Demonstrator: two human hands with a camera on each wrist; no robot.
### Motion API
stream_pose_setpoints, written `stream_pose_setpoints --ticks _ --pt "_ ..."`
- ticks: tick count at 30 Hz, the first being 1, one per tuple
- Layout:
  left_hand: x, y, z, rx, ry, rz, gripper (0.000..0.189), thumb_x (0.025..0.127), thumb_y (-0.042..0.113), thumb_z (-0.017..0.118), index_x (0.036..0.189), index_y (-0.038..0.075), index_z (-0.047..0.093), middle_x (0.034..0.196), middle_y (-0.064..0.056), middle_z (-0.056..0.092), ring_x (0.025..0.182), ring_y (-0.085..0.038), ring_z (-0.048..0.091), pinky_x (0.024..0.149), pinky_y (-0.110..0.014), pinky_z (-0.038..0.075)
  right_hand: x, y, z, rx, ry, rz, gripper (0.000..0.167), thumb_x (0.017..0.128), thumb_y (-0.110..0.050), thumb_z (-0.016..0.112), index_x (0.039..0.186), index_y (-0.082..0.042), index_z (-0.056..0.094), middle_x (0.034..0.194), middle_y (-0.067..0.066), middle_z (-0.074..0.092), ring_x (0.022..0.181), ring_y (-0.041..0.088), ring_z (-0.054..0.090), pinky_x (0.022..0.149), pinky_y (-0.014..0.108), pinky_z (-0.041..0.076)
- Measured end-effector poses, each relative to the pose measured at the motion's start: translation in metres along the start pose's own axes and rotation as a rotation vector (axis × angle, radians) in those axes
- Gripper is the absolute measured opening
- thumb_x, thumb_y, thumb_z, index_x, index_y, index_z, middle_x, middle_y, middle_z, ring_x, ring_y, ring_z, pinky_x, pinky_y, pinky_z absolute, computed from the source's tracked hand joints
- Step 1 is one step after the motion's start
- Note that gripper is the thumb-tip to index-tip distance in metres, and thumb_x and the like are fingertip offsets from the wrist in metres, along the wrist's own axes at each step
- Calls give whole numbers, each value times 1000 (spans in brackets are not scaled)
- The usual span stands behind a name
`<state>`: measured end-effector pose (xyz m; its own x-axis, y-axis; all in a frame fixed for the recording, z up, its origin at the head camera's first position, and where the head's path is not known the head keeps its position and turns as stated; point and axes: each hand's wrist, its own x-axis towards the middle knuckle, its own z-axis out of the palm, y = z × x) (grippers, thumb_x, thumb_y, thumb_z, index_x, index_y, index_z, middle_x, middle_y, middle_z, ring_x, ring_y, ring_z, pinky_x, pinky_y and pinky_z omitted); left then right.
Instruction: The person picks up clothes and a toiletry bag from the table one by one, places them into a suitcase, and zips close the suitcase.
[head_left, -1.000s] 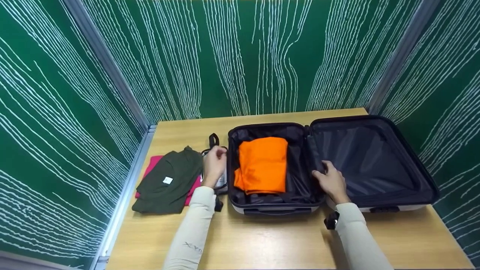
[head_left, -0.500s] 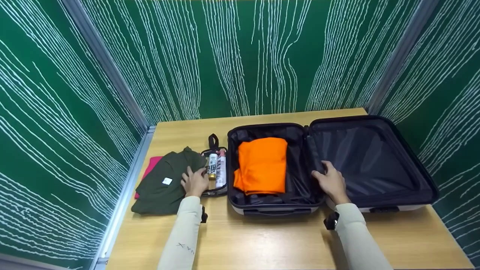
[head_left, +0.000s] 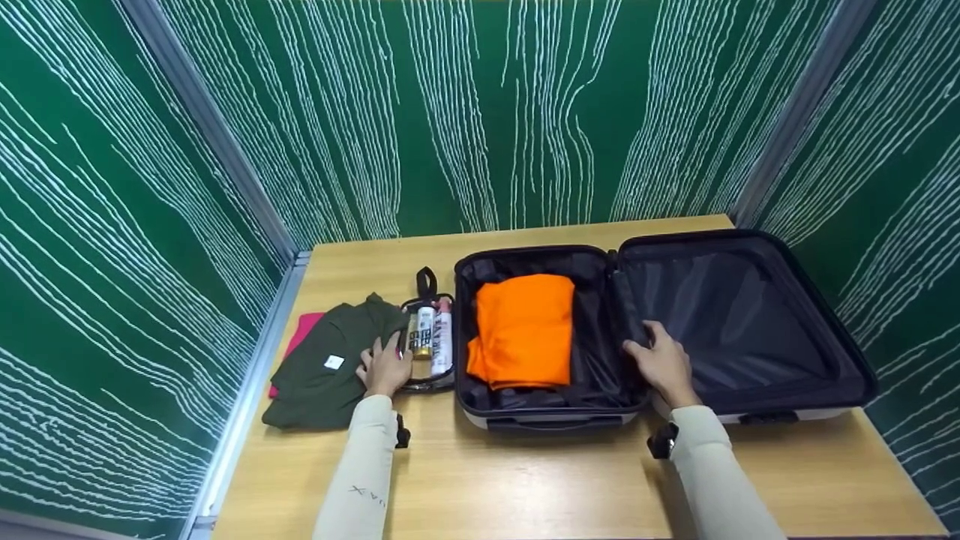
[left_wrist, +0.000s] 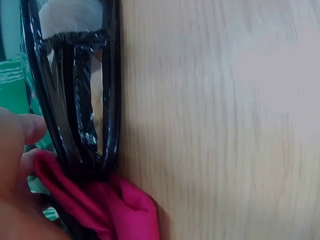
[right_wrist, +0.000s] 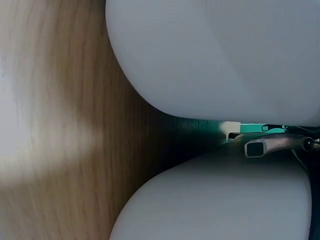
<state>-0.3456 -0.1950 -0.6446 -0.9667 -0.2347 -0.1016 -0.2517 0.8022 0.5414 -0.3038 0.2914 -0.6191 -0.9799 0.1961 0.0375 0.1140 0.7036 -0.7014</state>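
Touching the green shirt (head_left: 322,337), likely light, soft, best pinched at three o'clock, the left hand (head_left: 386,369) leaves its grasp unclear, while the right hand (head_left: 664,366) grips the case (head_left: 750,322).

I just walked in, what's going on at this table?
A person has an open suitcase on the table, with a folded orange garment in its left half. Their left hand touches the right edge of a dark green shirt lying over pink cloth; whether it grips anything is unclear. Their right hand rests on the suitcase where its halves meet. A see-through pouch holding bottles lies between the shirt and the suitcase.
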Motion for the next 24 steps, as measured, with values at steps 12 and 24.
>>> stream_pose_setpoints --ticks 12,24 --pt "4 -9 -1 -145 79 -32 68 99 32 55 161 19 31 154 -17 52 142 -40 32 108 -62 23 -1 -2 1 5 3 11 66 99 -42 60 153 -9 43 142 28 58 124 51 57 104 63 42" --pt "7 -18 1 -298 181 -83 51 102 27 55 151 15 43 143 -24 58 141 -41 40 111 -59 24 -3 -1 -1 24 -23 20 68 100 -41 58 156 -8 39 143 30 57 123 50 58 104 63 43"
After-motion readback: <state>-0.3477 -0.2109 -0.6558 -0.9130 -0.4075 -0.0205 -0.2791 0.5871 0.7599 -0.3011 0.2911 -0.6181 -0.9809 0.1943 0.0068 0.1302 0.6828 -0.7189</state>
